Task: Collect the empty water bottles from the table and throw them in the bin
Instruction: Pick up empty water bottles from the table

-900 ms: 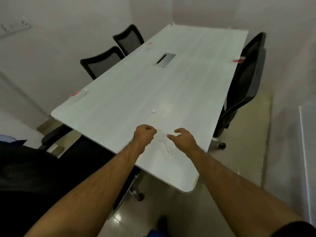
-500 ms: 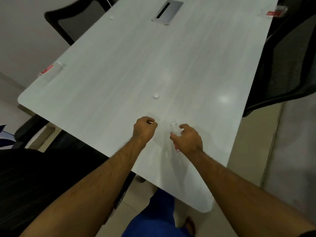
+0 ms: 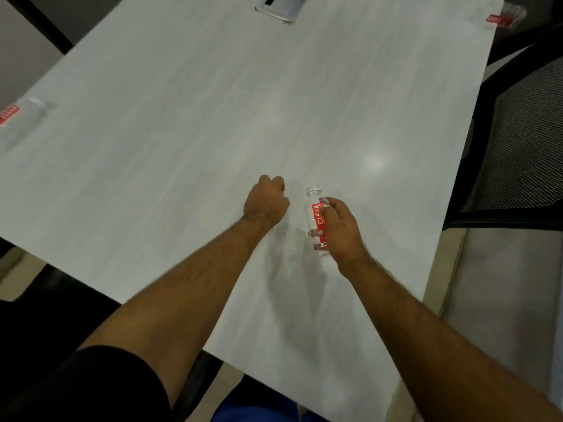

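Note:
My right hand (image 3: 341, 229) is closed around a small clear water bottle (image 3: 315, 214) with a red label. It holds the bottle upright just above the white table (image 3: 182, 132), near the front right edge. Just left of it, my left hand (image 3: 266, 201) is curled into a fist low over the tabletop; I cannot see whether anything is inside it. A second clear bottle (image 3: 21, 117) with a red label lies on its side at the table's left edge. A third bottle (image 3: 502, 18) lies at the far right edge.
A grey cable hatch (image 3: 278, 4) is set into the table's far middle. A black mesh chair (image 3: 518, 141) stands close against the right side. A dark chair (image 3: 45, 315) sits under the near left corner. No bin is in view.
My right hand has taken the bottle off the table and stood it upright. My left fist has moved forward to where a small white cap lay; the cap is no longer visible. The view has moved closer.

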A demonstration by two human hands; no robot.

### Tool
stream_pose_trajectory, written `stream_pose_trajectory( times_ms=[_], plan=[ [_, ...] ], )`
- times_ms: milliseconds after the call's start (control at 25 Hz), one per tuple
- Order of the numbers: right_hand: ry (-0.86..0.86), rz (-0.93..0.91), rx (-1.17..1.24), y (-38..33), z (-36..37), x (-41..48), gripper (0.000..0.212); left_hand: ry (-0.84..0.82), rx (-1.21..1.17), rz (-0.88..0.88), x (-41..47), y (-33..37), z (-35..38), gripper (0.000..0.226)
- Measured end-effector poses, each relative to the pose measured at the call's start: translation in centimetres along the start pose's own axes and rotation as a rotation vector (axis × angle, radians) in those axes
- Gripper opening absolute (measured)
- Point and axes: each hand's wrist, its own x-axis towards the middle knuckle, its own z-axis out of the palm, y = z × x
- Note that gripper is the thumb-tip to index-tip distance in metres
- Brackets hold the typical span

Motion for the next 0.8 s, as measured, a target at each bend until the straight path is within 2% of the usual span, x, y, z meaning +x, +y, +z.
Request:
stream_pose_trajectory(
  times_ms=[80,200,280,440,640,720,800],
  plan=[
    [0.01,-0.023,-0.023,0.3,-0.8,-0.8,0.037,0.003,-0.146,0.004,-1.9,0.3,0.2,0.029],
    [-0.013,-0.015,-0.011,1.1,-2.4,-3.1,0.041,0.056,-0.712,-0.193,-6.1,0.7,-0.8,0.023],
    [-0.047,-0.04,-0.028,1.5,-3.1,-4.8,0.044,0.072,-0.967,-0.286,-9.1,1.4,-1.8,0.019],
    [-0.201,-0.181,-0.092,1.8,-4.2,-9.6,0.038,0.171,-1.081,-0.306,-15.7,3.4,-4.2,0.013],
    [-0.369,-0.344,-0.013,3.4,-7.0,-18.0,0.042,0.313,-1.234,-0.207,-28.7,5.4,-4.9,0.009],
    [-0.417,-0.406,-0.006,4.2,-8.6,-21.5,0.041,0.366,-1.28,-0.159,-34.1,6.6,-4.1,0.016],
    [-0.482,-0.47,-0.043,5.1,-9.9,-25.0,0.042,0.457,-1.306,-0.184,-39.1,7.3,-3.8,0.021]
  ],
)
